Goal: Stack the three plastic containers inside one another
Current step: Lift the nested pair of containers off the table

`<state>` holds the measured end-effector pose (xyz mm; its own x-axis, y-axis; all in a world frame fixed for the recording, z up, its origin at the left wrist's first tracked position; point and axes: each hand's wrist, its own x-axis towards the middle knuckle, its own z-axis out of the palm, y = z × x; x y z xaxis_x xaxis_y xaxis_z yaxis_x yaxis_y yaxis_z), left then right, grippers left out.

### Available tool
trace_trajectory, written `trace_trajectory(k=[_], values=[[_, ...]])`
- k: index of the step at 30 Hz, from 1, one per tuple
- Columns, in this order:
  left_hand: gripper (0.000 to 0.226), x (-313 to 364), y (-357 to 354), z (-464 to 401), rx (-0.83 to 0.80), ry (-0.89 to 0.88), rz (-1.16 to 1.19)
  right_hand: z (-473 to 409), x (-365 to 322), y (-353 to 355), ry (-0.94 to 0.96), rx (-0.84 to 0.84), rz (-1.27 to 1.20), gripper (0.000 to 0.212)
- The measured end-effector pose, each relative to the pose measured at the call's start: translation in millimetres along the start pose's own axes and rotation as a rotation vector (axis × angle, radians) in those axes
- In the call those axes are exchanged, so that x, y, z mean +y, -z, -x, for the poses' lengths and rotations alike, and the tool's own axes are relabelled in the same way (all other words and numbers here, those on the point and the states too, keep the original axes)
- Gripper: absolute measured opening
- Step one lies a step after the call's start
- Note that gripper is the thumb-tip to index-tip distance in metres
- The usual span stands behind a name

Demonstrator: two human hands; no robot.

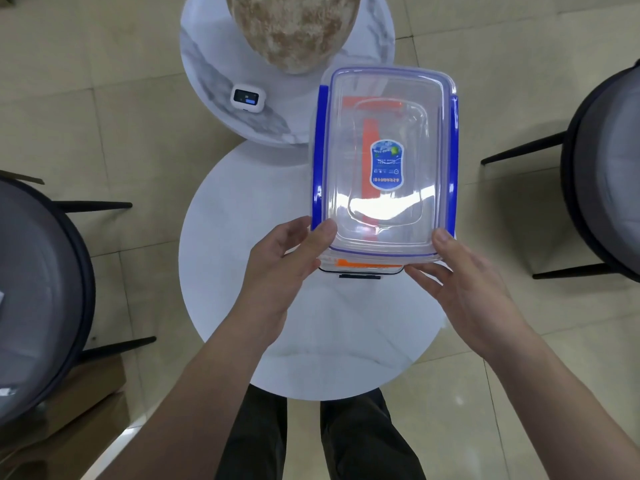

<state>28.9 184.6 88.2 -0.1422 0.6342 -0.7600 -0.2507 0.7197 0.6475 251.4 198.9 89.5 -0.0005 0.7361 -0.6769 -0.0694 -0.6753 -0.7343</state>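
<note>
A speckled brown vase [294, 29] stood at twelve o'clock on a marbled round table [204, 64]. A small white device [247, 98] lay near it. Dark chairs [41, 289] flanked at three and nine o'clock.

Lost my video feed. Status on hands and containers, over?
Both hands, left and right, grip blue-clipped container by near edge, above white table. Orange-clipped container visible through it. Nothing blocking.

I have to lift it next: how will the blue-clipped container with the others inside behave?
The blue-clipped container looks like stiff clear plastic, probably light even with the orange-clipped one inside. Its glossy lid may be slippery, so gripping the rim as the left hand and right hand do seems wise.
</note>
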Motion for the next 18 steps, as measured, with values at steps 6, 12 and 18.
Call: trace_trajectory(k=[6,12,18], values=[[0.08,0.1,1.0,-1.2,-0.012,-0.001,0.005,-0.7,-0.1,-0.3,-0.009,0.007,-0.006,0.039],[0.084,0.8,1.9,-1.6,-0.017,-0.008,0.013,0.9,-1.0,-1.5,-0.003,0.008,0.0,0.038],[0.089,-3.3,4.4,-4.4,-0.017,-0.02,-0.019,1.3,5.7,1.6,0.025,0.04,0.102,0.073]])
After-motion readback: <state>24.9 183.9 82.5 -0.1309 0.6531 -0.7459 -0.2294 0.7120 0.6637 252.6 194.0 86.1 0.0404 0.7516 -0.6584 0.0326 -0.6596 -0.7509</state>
